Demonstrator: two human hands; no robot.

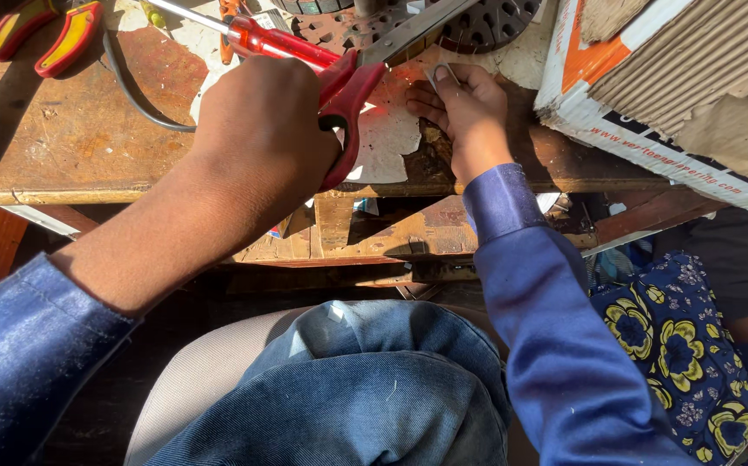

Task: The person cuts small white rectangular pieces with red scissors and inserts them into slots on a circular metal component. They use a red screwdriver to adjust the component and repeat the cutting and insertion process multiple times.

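A pair of red-handled scissors (352, 103) is held in the left hand (261, 129), whose fingers are curled shut through and around the red handle loops; the fingertips themselves are hidden behind the back of the hand. The grey blades are seen running up and to the right from the handles, over the worn wooden surface (72, 129). How far the blades are parted cannot be told.

The right hand (464, 108) is laid on the surface just to the right of the scissors, palm down, with its fingers (430, 95) drawn close together and bent. A small pale, thin piece (439, 71) is pinched at the fingertips, pressed toward the patch of torn whitish sheet (387, 138) that is spread on the surface beneath both hands.

A red-handled screwdriver (270, 39) is seen lying just above the left hand, its metal shaft pointing up and left. Pliers with red and yellow grips (46, 30) are lying at the far left corner, beside a black cable (128, 86). A dark perforated round metal part (486, 22) is seen at the top edge, and a torn cardboard box (667, 86) is resting on the right. Blue sleeves are worn on both arms.
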